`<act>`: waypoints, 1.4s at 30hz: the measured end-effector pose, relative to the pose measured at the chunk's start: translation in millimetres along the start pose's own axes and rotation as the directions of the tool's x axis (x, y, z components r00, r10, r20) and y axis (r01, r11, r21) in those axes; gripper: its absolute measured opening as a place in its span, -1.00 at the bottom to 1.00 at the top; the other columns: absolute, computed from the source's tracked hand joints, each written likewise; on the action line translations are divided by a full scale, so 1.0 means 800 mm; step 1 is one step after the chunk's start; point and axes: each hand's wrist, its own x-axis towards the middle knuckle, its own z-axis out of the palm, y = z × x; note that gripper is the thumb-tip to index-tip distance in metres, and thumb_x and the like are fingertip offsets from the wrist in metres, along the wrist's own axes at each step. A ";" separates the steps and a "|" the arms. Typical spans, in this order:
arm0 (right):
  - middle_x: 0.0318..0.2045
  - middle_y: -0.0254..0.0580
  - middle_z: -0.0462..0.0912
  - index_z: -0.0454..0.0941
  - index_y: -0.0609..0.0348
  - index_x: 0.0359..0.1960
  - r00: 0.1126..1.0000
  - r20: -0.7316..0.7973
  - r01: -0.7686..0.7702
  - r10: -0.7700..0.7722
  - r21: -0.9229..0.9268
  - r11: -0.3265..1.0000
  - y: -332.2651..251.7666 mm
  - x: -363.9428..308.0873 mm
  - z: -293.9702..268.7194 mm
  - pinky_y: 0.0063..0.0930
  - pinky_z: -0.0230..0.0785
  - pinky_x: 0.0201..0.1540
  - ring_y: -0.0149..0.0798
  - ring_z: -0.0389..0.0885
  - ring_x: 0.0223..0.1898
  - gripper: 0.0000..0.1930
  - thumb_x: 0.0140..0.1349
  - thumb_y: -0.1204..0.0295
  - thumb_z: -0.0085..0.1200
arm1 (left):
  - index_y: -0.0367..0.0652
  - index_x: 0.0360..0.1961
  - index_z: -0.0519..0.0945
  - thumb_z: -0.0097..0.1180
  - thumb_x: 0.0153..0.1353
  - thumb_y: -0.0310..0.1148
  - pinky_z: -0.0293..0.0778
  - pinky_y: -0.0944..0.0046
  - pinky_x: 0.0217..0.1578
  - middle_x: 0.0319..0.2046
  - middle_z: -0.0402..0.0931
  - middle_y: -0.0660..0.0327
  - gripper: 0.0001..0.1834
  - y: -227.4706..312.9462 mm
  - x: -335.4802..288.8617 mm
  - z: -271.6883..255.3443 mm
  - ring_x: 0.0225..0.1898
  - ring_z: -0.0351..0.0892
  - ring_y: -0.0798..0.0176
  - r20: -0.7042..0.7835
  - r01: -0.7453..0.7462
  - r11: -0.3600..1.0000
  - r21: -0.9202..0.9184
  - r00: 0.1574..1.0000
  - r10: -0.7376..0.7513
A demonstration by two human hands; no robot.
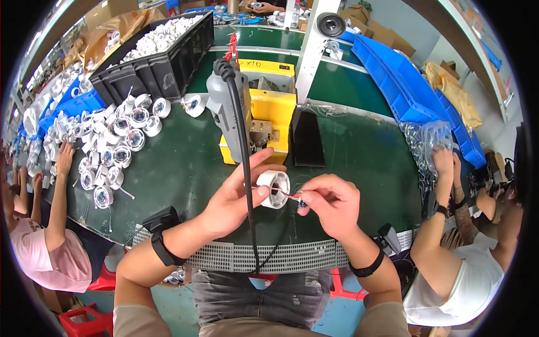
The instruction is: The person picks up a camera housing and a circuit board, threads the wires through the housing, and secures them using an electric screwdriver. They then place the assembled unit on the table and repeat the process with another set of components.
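A white round plastic housing (274, 189) is held in my left hand (236, 196), its open side turned toward my right hand. Red and white wires come out of the housing's opening. Between thumb and fingertips, my right hand (332, 203) pinches those wires (293, 196) close to a small dark part (302, 203) at their end. Most of that part is covered by my fingers. Just beyond my hands stands a yellow machine (271, 112) with a grey power tool (227, 106) beside it. The tool's black cable (247, 174) runs down in front of my left hand.
Many white round housings (120, 135) lie heaped at the left, before a black crate (168, 67) full of white parts. A black flat block (307, 137) lies right of the machine. Blue bins (393, 78) line the right. People work at both sides; a perforated grey strip (264, 257) edges the table.
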 end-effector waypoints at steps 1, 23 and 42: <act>-0.37 -0.08 0.58 0.51 0.37 -0.26 0.999 -0.018 0.048 -0.047 0.035 0.998 0.002 0.001 0.006 -0.56 0.57 -0.40 -0.31 0.67 -0.42 -0.88 0.16 0.73 0.09 | -0.15 0.37 0.12 -0.04 0.38 -0.38 0.28 0.29 0.16 0.17 0.36 0.16 -0.42 0.001 -0.001 0.000 0.15 0.36 0.33 0.008 -0.007 1.000 -0.023 1.000 0.007; -0.43 -0.29 0.55 0.57 0.26 -0.34 0.995 -0.096 0.041 -0.035 0.058 0.997 0.033 -0.006 0.024 -0.67 0.31 -0.45 -0.56 0.45 -0.49 -0.79 0.00 0.66 0.34 | -0.25 0.30 0.25 -0.06 0.37 -0.37 0.33 0.19 0.18 0.13 0.43 0.06 -0.50 -0.006 0.002 -0.004 0.15 0.42 0.22 0.109 0.101 0.983 0.156 0.987 -0.119; -0.27 -0.18 0.59 0.57 0.32 -0.23 0.998 -0.042 0.037 -0.048 -0.235 0.971 0.043 0.007 0.025 -0.62 0.49 -0.31 -0.43 0.63 -0.30 -0.81 0.10 0.59 0.26 | -0.22 0.27 0.30 0.07 0.26 -0.54 0.60 0.36 -0.22 -0.03 0.49 0.20 -0.46 -0.009 0.002 -0.003 -0.14 0.53 0.38 0.019 0.221 0.942 0.254 0.972 -0.233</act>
